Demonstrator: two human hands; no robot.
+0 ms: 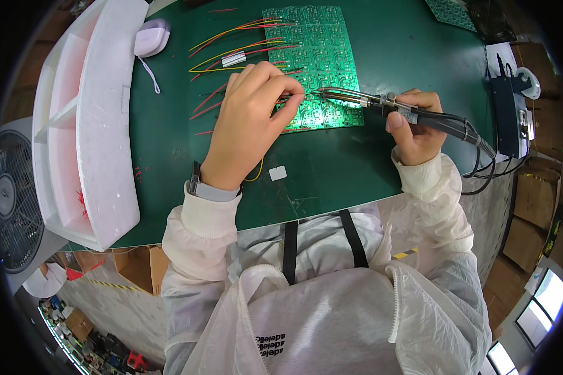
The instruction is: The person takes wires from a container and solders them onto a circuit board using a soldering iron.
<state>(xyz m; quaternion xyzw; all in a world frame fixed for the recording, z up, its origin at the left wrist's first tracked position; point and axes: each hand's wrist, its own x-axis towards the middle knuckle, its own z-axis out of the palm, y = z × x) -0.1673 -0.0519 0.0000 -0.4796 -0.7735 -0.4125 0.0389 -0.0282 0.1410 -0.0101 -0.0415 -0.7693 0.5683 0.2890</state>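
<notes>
A green panel of small circuit boards [322,53] lies on the green table top. Several red and yellow wires [234,39] run from its left side. My left hand [250,115] is over the panel's left edge, thumb and forefinger pinched on a thin wire [286,97], mostly hidden by the fingers. In my right hand [420,128] is a soldering iron [372,102] with a thin feed tube alongside. Its tip touches or hovers just above the panel, close to my left fingertips; I cannot tell which.
A white foam tray with compartments [106,125] stands on the left, beside a lilac case with a strap [151,37]. A dark soldering station [509,115] sits at the right edge, its cables trailing. A white square piece [277,173] lies near the front.
</notes>
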